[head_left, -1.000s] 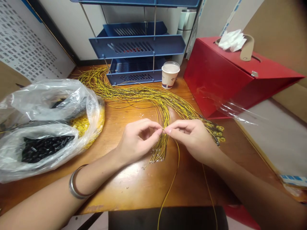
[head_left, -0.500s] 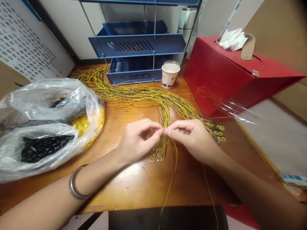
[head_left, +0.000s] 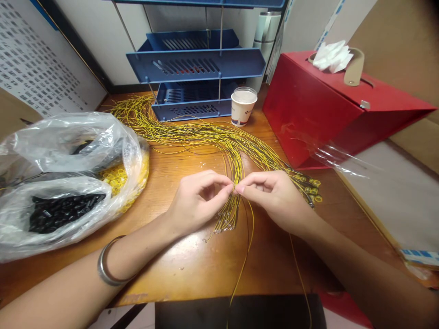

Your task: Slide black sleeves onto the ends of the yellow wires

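Note:
Over the wire bundle, my left hand (head_left: 200,198) and my right hand (head_left: 270,194) meet fingertip to fingertip, each in a pinch. Between them seems to be the end of a thin yellow wire (head_left: 252,228); the exact spot is hidden by the fingers. That wire, with a dark one beside it, hangs past the table's front edge. Below my hands lies a bundle of yellow and black wires (head_left: 206,135), its near ends tipped with small metal terminals (head_left: 224,224). Another branch ends in yellow ring-like caps (head_left: 312,187) beyond my right hand.
Plastic bags (head_left: 72,160) at left hold black sleeves (head_left: 65,212) and yellow caps (head_left: 115,178). Behind stand a blue tray rack (head_left: 195,66), a paper cup (head_left: 243,109) and a pale flask (head_left: 267,29). A red tissue box (head_left: 315,105) stands at right on the wooden table (head_left: 192,269).

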`<state>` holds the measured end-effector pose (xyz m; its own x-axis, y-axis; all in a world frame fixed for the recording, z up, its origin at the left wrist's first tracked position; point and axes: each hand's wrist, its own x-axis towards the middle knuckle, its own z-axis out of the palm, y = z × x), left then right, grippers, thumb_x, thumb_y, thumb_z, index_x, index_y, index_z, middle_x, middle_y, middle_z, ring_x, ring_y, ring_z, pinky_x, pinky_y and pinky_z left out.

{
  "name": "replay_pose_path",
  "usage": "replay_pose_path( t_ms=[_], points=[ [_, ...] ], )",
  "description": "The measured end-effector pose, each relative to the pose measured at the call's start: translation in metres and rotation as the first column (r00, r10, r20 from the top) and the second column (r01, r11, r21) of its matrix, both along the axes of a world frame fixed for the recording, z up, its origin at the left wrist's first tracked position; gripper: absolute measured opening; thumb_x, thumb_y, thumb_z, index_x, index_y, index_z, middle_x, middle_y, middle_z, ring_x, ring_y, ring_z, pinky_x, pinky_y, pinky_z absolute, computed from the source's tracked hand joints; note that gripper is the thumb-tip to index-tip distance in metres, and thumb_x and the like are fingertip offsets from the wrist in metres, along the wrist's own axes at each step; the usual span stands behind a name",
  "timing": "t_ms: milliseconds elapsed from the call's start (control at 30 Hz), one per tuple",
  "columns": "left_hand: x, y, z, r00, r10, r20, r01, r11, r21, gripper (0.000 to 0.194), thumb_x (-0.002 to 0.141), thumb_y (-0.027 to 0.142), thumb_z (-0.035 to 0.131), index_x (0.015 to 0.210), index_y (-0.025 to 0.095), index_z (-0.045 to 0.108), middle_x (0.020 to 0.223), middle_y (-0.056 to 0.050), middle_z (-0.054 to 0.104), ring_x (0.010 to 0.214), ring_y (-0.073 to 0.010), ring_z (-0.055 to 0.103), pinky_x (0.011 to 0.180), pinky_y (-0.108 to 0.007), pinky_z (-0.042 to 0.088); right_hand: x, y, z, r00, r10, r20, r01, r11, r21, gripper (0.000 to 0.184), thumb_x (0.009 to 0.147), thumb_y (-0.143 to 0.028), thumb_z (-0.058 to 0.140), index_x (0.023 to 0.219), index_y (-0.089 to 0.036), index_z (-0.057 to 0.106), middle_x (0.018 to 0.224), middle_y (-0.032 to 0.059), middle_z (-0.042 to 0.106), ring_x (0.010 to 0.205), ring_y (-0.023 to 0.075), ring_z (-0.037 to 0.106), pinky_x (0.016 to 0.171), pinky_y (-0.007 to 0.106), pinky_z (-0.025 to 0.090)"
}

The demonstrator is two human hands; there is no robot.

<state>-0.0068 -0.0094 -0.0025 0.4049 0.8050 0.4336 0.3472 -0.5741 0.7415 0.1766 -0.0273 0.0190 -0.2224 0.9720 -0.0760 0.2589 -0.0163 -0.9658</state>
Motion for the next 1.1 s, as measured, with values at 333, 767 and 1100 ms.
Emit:
replay_pose_path(
  t_ms=[333, 767, 1100],
  points=[
    [0.0013, -0.0003, 0.0, 0.996, -0.034, 0.078, 0.049, 0.98, -0.194, 0.012, 0.085, 0.022, 0.065, 0.082, 0.012, 0.07, 0.071, -0.004, 0.068, 0.056, -0.0089, 0.057, 0.053, -0.021, 0.046, 0.0012, -0.0013, 0.0009, 0.999, 0.02, 0.03, -0.02, 1.0, -0.003, 0.017, 0.079, -0.025, 0.061, 0.07, -0.012, 0.068, 0.064, 0.0022, 0.064, 0.058, 0.0102, 0.048, 0.056, 0.025, 0.036],
    [0.0069, -0.0043, 0.0011, 0.961, 0.124, 0.247, -0.021, 0.924, -0.383, 0.013, 0.082, 0.025, 0.07, 0.078, 0.013, 0.068, 0.058, -0.001, 0.064, 0.049, -0.009, 0.055, 0.045, -0.02, 0.047, -0.0041, -0.0042, -0.0061, 0.985, -0.069, 0.16, 0.036, 0.978, 0.204, 0.016, 0.082, -0.028, 0.067, 0.083, -0.017, 0.079, 0.061, 0.0006, 0.062, 0.054, 0.0097, 0.046, 0.051, 0.025, 0.035],
    [0.0078, -0.0045, 0.0043, 0.949, 0.117, 0.292, 0.018, 0.907, -0.421, 0.014, 0.081, 0.024, 0.069, 0.076, 0.011, 0.066, 0.054, 0.001, 0.06, 0.043, -0.0079, 0.052, 0.041, -0.019, 0.044, -0.0064, -0.0052, -0.0079, 0.973, -0.204, 0.11, 0.166, 0.945, 0.281, 0.013, 0.082, -0.024, 0.066, 0.079, -0.017, 0.076, 0.072, 0.004, 0.069, 0.063, 0.0132, 0.057, 0.056, 0.026, 0.041]
  ],
)
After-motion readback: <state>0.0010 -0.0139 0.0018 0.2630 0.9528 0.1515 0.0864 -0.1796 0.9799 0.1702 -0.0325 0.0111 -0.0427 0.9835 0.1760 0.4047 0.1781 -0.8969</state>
